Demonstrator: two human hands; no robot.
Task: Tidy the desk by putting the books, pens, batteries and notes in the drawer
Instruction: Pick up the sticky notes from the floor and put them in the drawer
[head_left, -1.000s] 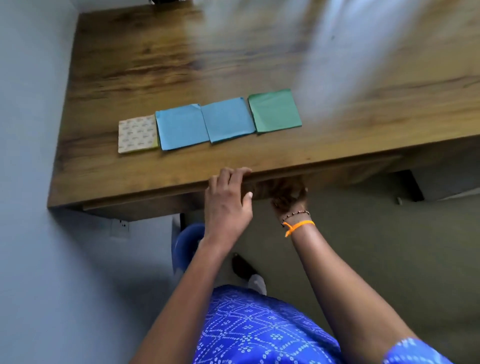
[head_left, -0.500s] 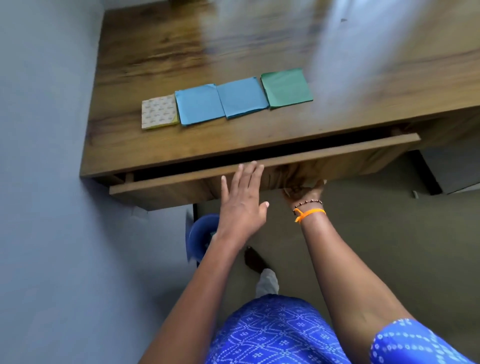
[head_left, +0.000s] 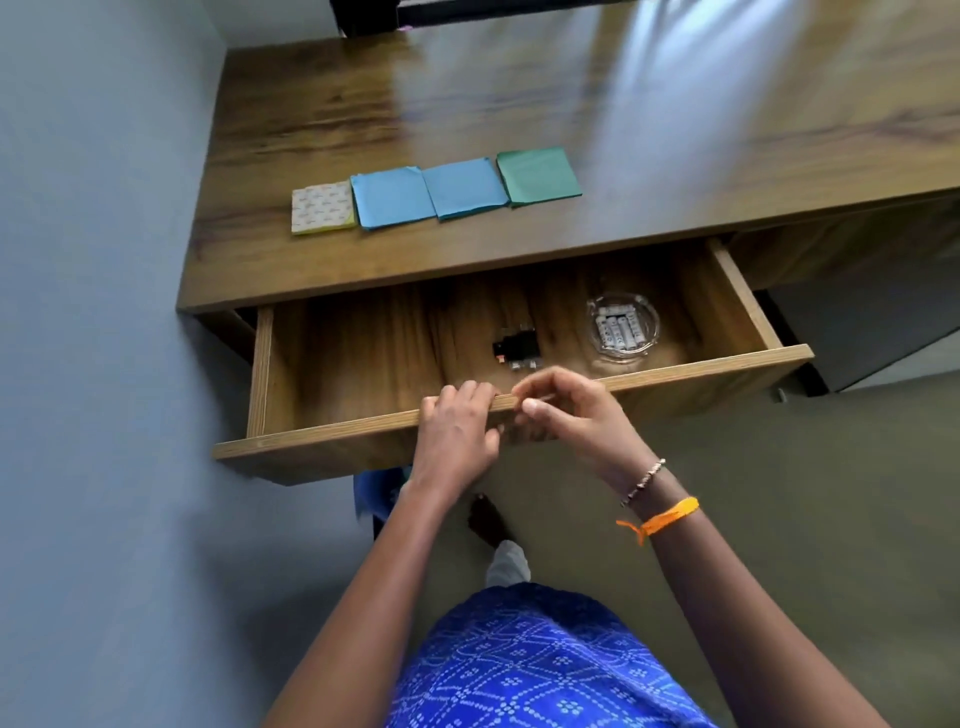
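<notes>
A person in a blue patterned garment stands at a wooden desk set against a pale blue-grey wall. The drawer beneath the desktop stands pulled well out.

The left hand lies over the drawer's front edge, fingers curled down across the top of the board and gripping it. The right hand sits just beside it, touching the same edge; its fingers are bent and its thumb and forefinger come together at the rim, though I cannot tell whether they actually pinch the wood or anything else. That wrist wears a beaded bracelet and an orange thread band.

On the desktop, near the front edge, four square note pads lie flat in a row, touching or slightly overlapping: a cream patterned pad at the left, two blue pads in the middle, and a green pad at the right. The cream pad's print is too small to read.

Inside the drawer, a clear glass dish toward the right holds several white batteries lying side by side; their labels are too blurred to read. Near the middle of the drawer floor lies a small dark object that I cannot identify.
</notes>
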